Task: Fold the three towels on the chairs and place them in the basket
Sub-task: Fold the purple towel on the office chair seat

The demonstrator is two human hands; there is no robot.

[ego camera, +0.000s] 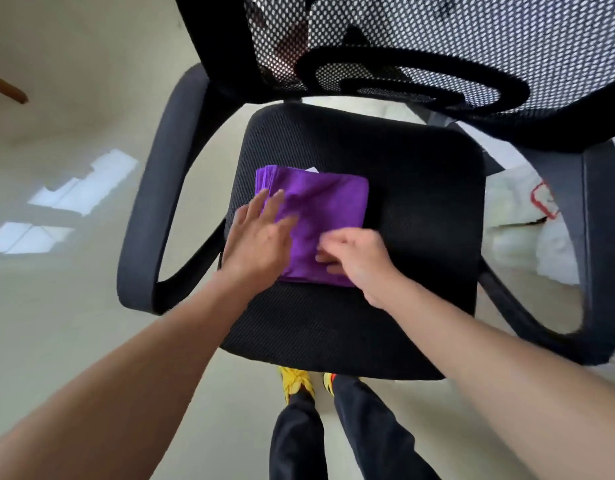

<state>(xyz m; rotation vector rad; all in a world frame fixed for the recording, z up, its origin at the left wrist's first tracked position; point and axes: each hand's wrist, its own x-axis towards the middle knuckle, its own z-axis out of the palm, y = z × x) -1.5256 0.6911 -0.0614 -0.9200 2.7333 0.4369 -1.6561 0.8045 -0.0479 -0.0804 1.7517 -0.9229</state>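
while the purple towel (323,209) lies folded small on the chair seat (420,237), the left hand (261,233) presses it, grip flat and wide; the right hand (354,261) pinches its near edge (basket unseen, so placing probably remains).

Soft daylight fills the room, bright but flat. Pale window-shaped patches lie on the glossy floor (56,209) at the left, their edges blurred. Light shines through the mesh chair back (437,39), so its holes glow white. The black seat (420,220) swallows detail and reads as one dark mass. The left hand (261,237) and right hand (358,258) are smeared by motion, fingers soft. The wide lens bows the armrests (150,188) and stretches everything near the lower corners. The white heap (520,237) at the right is washed out.
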